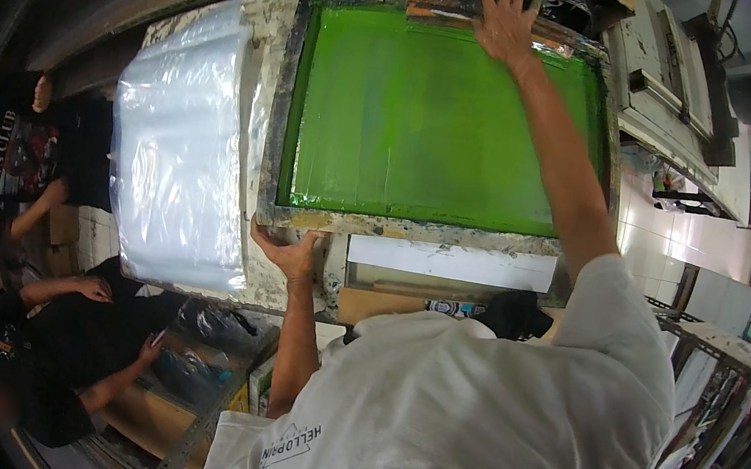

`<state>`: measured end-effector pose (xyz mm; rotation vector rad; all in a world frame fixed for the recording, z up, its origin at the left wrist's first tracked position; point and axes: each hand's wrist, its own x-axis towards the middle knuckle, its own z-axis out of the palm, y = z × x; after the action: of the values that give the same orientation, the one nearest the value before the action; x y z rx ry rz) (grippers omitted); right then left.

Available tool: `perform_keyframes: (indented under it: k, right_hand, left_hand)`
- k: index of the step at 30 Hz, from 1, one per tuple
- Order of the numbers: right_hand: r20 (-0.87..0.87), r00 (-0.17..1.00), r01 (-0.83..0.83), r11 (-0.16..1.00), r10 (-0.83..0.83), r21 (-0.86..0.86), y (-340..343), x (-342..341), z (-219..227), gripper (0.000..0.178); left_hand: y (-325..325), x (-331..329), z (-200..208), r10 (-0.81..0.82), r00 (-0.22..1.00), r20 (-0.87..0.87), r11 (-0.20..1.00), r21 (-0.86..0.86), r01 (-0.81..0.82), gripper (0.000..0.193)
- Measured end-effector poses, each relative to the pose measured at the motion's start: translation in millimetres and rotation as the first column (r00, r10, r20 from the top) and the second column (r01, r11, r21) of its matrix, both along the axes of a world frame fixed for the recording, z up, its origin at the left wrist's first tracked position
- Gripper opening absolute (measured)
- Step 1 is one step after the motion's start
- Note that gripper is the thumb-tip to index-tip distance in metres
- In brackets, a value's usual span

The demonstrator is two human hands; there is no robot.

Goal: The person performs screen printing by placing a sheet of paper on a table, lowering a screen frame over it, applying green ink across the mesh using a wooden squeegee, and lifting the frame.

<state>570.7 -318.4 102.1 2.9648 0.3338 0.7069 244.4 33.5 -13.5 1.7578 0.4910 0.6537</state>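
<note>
Flat on a cream table mottled with dark stains, a large rectangular screen frame with paint-splashed rails, filled by a glossy, bright green mesh. Along the frame's far rail, a long reddish-brown wooden bar, scuffed and paint-marked. Stretched across the green from the near side, the wearer's right arm, with the right hand laid over the bar; fingers fanned wide, tips stained green and pointing away past the frame's far edge. At the frame's near left corner, the left hand, thumb and fingers set wide apart, close against the near rail; firmness of contact hard to judge from overhead.

To the left of the frame, on the same table, a broad, shiny stack of clear plastic sheets, creased and catching the light. Just on the near side of the frame, a long white strip parallel to the rail; nearer the wearer, a flat tan strip and a crumpled black cloth. Nearest of all, a white short-sleeved T-shirt on the wearer. Well left of the frame, beyond the plastic, two people in black shirts. To the right of the frame, pale, boxy equipment with dark bars.
</note>
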Motion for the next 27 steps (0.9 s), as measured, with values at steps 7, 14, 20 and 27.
perform_keyframes:
  k: [7,14,20,27]
  right_hand:
    - [-0.403,0.892,-0.06,0.938,0.204,0.342,-17,-231,105,0.075]
    - [-0.111,0.993,0.056,0.995,-0.047,0.077,-22,-289,128,0.056]
    - [0.086,0.996,0.002,0.97,-0.024,0.243,-36,-241,157,0.05]
    - [0.086,0.995,0.025,0.987,-0.039,0.162,-40,-230,160,0.048]
  left_hand:
    - [-4,13,34,0.062,0.988,0.144,0.988,0.131,-0.081,0.107]
    - [-19,81,163,0.037,0.978,0.206,0.979,0.189,-0.077,0.105]
    - [-44,150,114,0.004,0.918,0.396,0.996,-0.086,0.033,0.071]
    - [-147,163,36,-0.003,0.756,-0.654,0.84,0.409,0.357,0.084]
